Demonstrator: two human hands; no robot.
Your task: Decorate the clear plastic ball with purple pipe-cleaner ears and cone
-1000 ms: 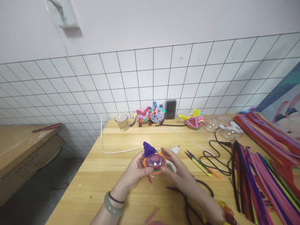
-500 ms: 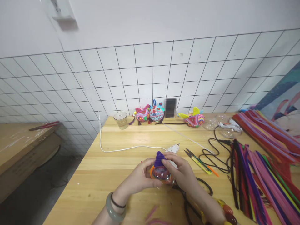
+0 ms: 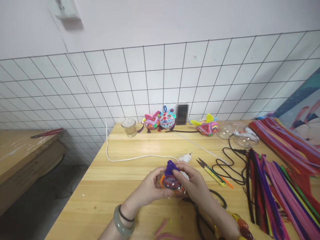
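Note:
Both my hands hold a clear plastic ball [image 3: 173, 184] with an orange rim and a purple coiled pipe-cleaner cone [image 3: 170, 167] on top, just above the wooden table [image 3: 120, 173]. My left hand [image 3: 148, 189] cups the ball from the left; a green bangle sits on that wrist. My right hand [image 3: 193, 184] grips it from the right, thumb and forefinger touching the purple cone. A white glue gun [image 3: 184, 158] lies just behind the ball, partly hidden by my fingers.
Yellow snips [image 3: 209, 171] and black cables [image 3: 230, 166] lie to the right, beside a big spread of coloured pipe cleaners [image 3: 280, 173]. Finished colourful figures [image 3: 160, 121] [image 3: 207, 127], a glass jar [image 3: 129, 127] and clear half-spheres [image 3: 226, 132] line the back edge. Pink scraps [image 3: 163, 228] lie near me.
The ball moved right and lower between my hands and turned, so the purple cone went from its upper left to the top. My right fingers closed onto the cone.

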